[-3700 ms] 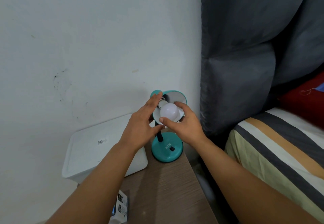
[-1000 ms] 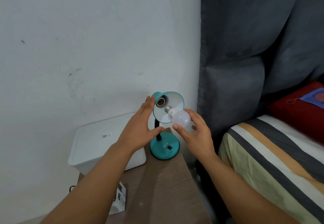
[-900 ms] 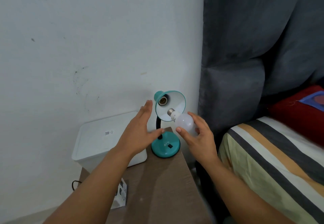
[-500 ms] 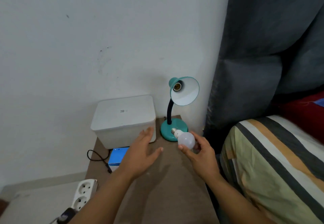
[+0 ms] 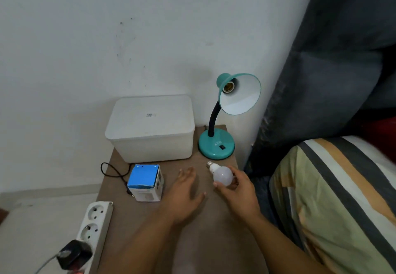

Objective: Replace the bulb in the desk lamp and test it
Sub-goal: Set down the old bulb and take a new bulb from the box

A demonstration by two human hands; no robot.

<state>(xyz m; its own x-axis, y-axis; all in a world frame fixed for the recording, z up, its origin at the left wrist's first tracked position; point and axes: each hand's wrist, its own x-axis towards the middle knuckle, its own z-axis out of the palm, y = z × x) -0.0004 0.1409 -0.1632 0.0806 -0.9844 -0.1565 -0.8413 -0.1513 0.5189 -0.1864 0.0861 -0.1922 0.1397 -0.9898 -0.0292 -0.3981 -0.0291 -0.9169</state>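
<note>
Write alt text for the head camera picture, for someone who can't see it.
A person's right hand holds a white bulb over a brown bedside table, while the open left hand hovers beside it. Behind stands a teal desk lamp with an empty socket, next to a white box and a small blue carton.

On the worktop (image 5: 214,241), against the wall at the back left: a lidded box (image 5: 151,128). To its right, at the back right corner, the desk lamp (image 5: 227,119), shade tilted up and toward the camera. Just in front of the box, a small carton (image 5: 145,182), with a cable (image 5: 113,173) looping to its left. Right of the carton, the left hand (image 5: 184,196), and right of that, in front of the lamp base, the right hand (image 5: 237,190) with the bulb (image 5: 221,175) in it. Off the worktop's left front edge, a power strip (image 5: 94,228) with a plug (image 5: 74,254) in its near end. Right of the worktop, the bed (image 5: 334,198).
</note>
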